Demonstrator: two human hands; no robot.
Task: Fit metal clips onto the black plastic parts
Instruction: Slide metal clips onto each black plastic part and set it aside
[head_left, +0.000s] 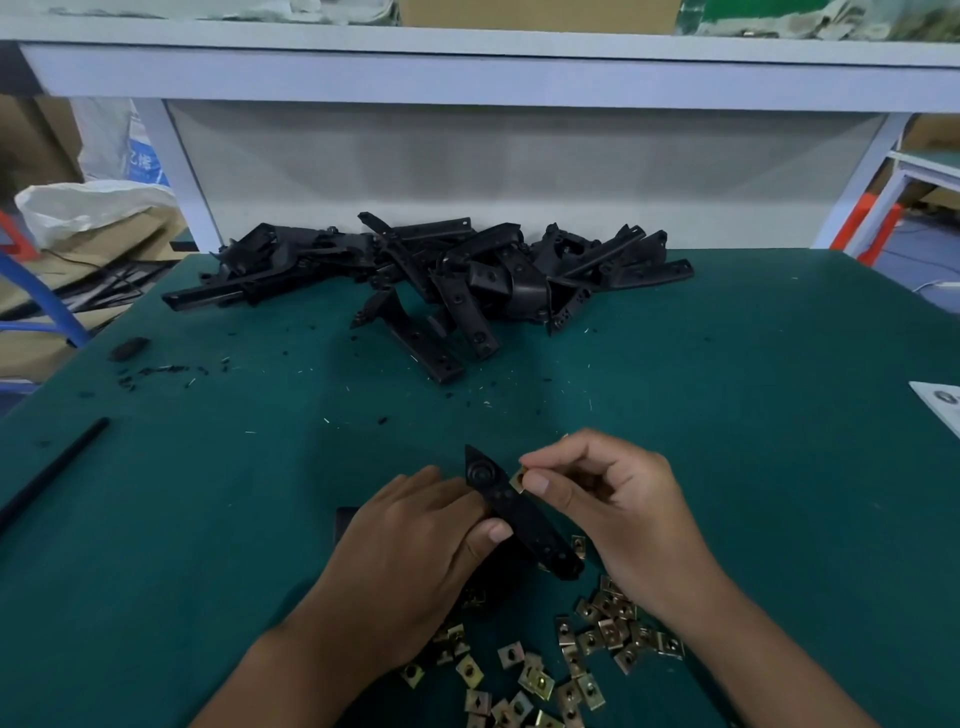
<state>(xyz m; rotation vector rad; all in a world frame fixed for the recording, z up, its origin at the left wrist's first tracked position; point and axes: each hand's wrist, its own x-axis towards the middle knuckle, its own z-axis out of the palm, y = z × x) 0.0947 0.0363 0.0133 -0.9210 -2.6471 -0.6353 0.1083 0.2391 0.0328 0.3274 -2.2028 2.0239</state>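
My left hand (410, 551) grips a long black plastic part (519, 512) over the green table, its pointed end aimed away from me. My right hand (608, 499) pinches a small brass-coloured metal clip (518, 479) between thumb and forefinger, right against the part's right edge near the round boss. Several loose metal clips (571, 660) lie scattered on the mat below my hands. A heap of black plastic parts (441, 275) sits at the back of the table.
The green mat (753, 441) carries black shavings and crumbs. A black rod (52, 473) lies at the left edge, a small dark lump (129, 348) further back. A white card (940, 408) pokes in at right. A white shelf frame (467, 73) rises behind the heap.
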